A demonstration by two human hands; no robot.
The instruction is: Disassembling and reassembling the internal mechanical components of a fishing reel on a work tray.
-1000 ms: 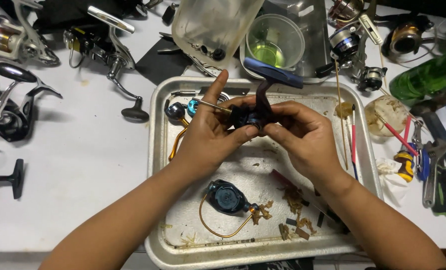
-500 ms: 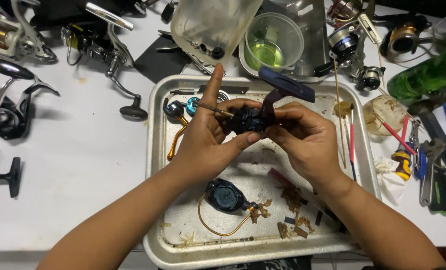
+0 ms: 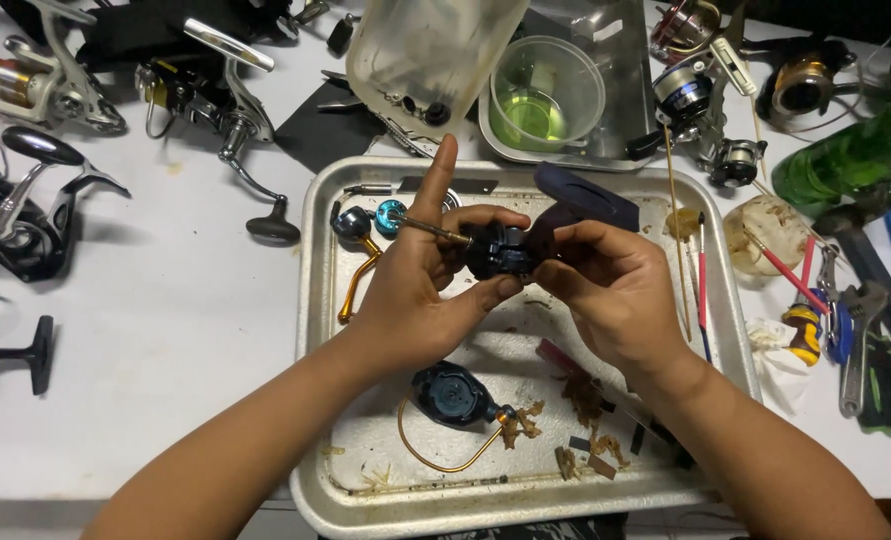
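Both hands meet over the upper middle of a metal tray (image 3: 317,300) that sits on a white worktop (image 3: 165,330). Between them is a small dark reel body (image 3: 500,252), held just above the tray floor. The left hand (image 3: 420,285) grasps it from the left side, thumb under it and fingers curled round, with the forefinger sticking straight up. A thin brass-coloured shaft (image 3: 430,230) juts out of the body to the left, across that hand. The right hand (image 3: 610,290) grips the body from the right, fingertips pinched on its edge; a dark flat arm (image 3: 585,195) rises from the body behind these fingers, though exactly where it joins is hard to make out.

Lower in the tray lies a dark oval side cover (image 3: 452,393) with a curved gold wire (image 3: 435,462) beside it, near brown scraps. At the tray's upper left rests a gold crank handle (image 3: 357,280). A clear cup of green liquid (image 3: 543,98) stands beyond the tray. Several spinning reels (image 3: 25,215) lie on the worktop to the left, and tools lie to the right.
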